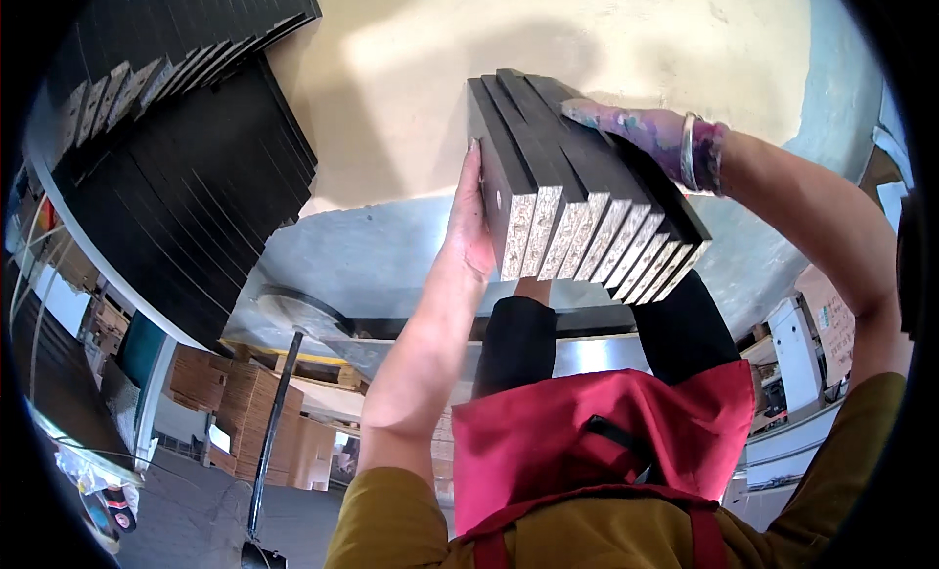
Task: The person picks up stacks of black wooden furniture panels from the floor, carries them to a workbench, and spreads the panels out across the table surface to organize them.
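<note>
Between my two hands is a stack of dark particleboard panels (pixel 577 168), several boards standing side by side with their pale, raw chipboard ends toward me. The boards fan out unevenly at the top and ends. My left hand (pixel 470 217) presses flat against the left outer board, fingers pointing up. On the far right side, my right hand (pixel 646 134), in a paint-stained glove with a bracelet at the wrist, clamps the last board with its fingertips over the top. The underside of the stack is hidden.
Long rows of black panels (pixel 166 187) fill the left side of the worktable (pixel 391 241), some with raw ends showing. A pale brown sheet (pixel 391 90) covers its far part. A black pole (pixel 277 422), cardboard boxes (pixel 256 412) and a pallet (pixel 328 371) stand below left.
</note>
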